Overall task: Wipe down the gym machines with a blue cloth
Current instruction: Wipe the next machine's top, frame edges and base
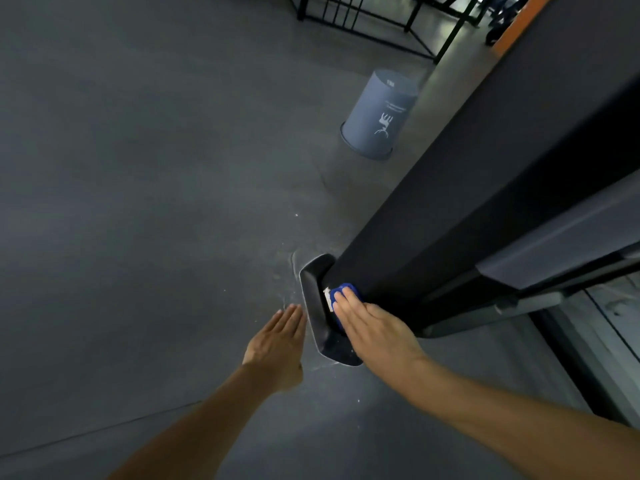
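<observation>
Pressing flat under the right hand (372, 325), the blue cloth (344, 294) lies low down on the gym machine (450, 209), at the foot of its dark upright column where the column meets a black moulded base cover (317, 306); only a small blue fold shows past the fingertips, with a pale white patch just beside it on the base; the right hand's fingers (349, 306) are straight and held together, laid on top of the cloth rather than curled round it; the left hand (277, 344) hovers just to the left of the base cover, close to its edge, its fingers straight and together, holding nothing, and whether it touches the cover I cannot tell; both forearms are bare and reach in from the lower edge of the view; the column leans up and away to the right, with a grey panel (568, 237) along its lower side; the floor (138, 202) is dark grey, with pale scuffs and specks around the base; further off, near the column, a blue-grey bin (377, 114) with a white printed figure stands on the floor; beyond it, well apart from the hands, a black metal frame (363, 19) of thin bars crosses the far end of the room; an orange strip (519, 22) runs along the machine's far top edge.
</observation>
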A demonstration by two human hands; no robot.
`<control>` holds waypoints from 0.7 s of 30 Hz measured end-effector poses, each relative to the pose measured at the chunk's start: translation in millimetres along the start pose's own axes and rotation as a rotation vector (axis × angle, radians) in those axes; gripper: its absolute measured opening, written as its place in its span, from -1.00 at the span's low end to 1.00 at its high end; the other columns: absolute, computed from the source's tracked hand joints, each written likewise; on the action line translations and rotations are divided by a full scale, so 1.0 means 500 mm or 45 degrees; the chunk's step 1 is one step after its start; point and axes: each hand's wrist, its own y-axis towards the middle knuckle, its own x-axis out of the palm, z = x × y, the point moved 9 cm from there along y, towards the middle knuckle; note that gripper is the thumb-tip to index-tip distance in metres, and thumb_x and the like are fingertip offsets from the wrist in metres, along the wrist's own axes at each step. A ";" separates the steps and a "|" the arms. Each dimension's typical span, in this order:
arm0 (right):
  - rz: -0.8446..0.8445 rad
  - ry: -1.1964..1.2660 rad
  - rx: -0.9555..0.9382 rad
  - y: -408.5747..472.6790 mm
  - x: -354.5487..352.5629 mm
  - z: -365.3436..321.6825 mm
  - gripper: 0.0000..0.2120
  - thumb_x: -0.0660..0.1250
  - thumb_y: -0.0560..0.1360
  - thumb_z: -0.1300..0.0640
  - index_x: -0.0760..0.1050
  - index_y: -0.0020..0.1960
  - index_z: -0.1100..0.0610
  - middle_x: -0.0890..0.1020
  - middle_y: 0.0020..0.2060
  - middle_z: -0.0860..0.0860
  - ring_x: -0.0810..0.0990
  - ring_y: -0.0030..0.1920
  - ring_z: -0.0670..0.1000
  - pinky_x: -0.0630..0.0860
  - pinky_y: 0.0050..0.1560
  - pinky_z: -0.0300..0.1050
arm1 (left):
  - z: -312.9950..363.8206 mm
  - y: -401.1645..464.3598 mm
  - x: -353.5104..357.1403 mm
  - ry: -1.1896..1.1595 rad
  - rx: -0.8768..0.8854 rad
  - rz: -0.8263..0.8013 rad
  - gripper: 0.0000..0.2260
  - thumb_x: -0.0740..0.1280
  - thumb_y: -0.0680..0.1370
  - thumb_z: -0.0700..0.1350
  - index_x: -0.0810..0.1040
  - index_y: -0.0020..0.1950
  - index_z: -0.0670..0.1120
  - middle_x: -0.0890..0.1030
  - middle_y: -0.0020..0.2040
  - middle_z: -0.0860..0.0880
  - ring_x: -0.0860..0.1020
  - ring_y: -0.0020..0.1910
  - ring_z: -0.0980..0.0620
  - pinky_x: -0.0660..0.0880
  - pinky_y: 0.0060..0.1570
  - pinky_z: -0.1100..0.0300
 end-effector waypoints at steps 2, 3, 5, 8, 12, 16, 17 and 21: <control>-0.051 0.049 0.015 0.052 0.022 -0.033 -0.43 -0.12 0.69 0.16 -0.24 0.58 0.42 -0.01 0.63 0.27 0.02 0.64 0.24 0.25 0.47 -0.07 | -0.010 0.000 0.002 -0.007 -0.016 0.014 -0.21 0.16 0.65 -0.02 -0.33 0.65 -0.17 -0.34 0.66 -0.14 -0.33 0.65 -0.04 -0.38 0.56 0.07; -0.081 0.074 0.042 0.084 0.032 -0.044 -0.43 -0.13 0.71 0.16 -0.22 0.59 0.42 0.02 0.63 0.27 0.03 0.64 0.23 0.25 0.47 -0.07 | -0.013 0.001 0.000 -0.008 -0.013 0.024 -0.21 0.17 0.65 -0.01 -0.33 0.66 -0.17 -0.33 0.67 -0.13 -0.33 0.65 -0.03 -0.39 0.54 0.08; -0.138 0.147 0.154 0.141 0.048 -0.054 -0.44 -0.11 0.73 0.13 -0.18 0.60 0.41 0.05 0.63 0.28 0.03 0.64 0.23 0.23 0.49 -0.05 | -0.016 0.001 0.001 0.003 -0.004 0.043 -0.21 0.18 0.66 -0.01 -0.32 0.66 -0.17 -0.33 0.67 -0.12 -0.32 0.65 -0.03 -0.38 0.56 0.08; -0.178 0.245 0.325 0.185 0.073 -0.071 -0.45 -0.07 0.74 0.15 -0.17 0.60 0.42 0.02 0.62 0.31 -0.01 0.64 0.24 0.21 0.52 -0.03 | -0.024 -0.002 0.003 0.001 -0.010 0.067 -0.22 0.17 0.65 -0.05 -0.33 0.65 -0.16 -0.34 0.66 -0.10 -0.34 0.65 -0.01 -0.36 0.59 0.08; -0.151 0.332 0.360 0.137 0.097 -0.108 -0.37 0.05 0.71 0.17 -0.19 0.60 0.41 -0.01 0.62 0.32 -0.03 0.64 0.25 0.23 0.52 -0.02 | -0.032 -0.009 0.016 0.041 0.000 0.024 -0.23 0.14 0.64 -0.11 -0.33 0.66 -0.15 -0.35 0.66 -0.11 -0.36 0.64 -0.01 -0.38 0.57 0.08; -0.194 0.576 0.376 0.023 0.113 -0.139 -0.22 0.38 0.51 0.24 0.06 0.60 0.36 0.16 0.60 0.27 0.16 0.62 0.17 0.45 0.35 -0.05 | -0.020 -0.011 0.003 0.006 0.024 0.035 -0.20 0.19 0.64 -0.12 -0.33 0.66 -0.15 -0.35 0.66 -0.13 -0.35 0.64 -0.03 -0.34 0.59 0.07; -0.180 0.650 0.403 0.013 0.118 -0.138 -0.21 0.44 0.43 0.26 0.18 0.58 0.32 0.26 0.58 0.23 0.24 0.59 0.14 0.51 0.27 -0.06 | -0.013 -0.011 0.001 0.000 0.041 0.031 -0.20 0.20 0.64 -0.12 -0.33 0.66 -0.15 -0.35 0.66 -0.12 -0.35 0.64 -0.03 -0.36 0.58 0.07; -0.081 0.689 0.414 0.090 0.109 -0.129 -0.37 0.29 0.49 0.16 0.34 0.55 0.18 0.38 0.54 0.09 0.33 0.55 0.05 0.52 0.12 -0.18 | -0.011 -0.021 0.002 0.012 0.051 0.038 -0.19 0.19 0.62 -0.17 -0.34 0.65 -0.15 -0.35 0.66 -0.11 -0.35 0.64 -0.01 -0.35 0.59 0.09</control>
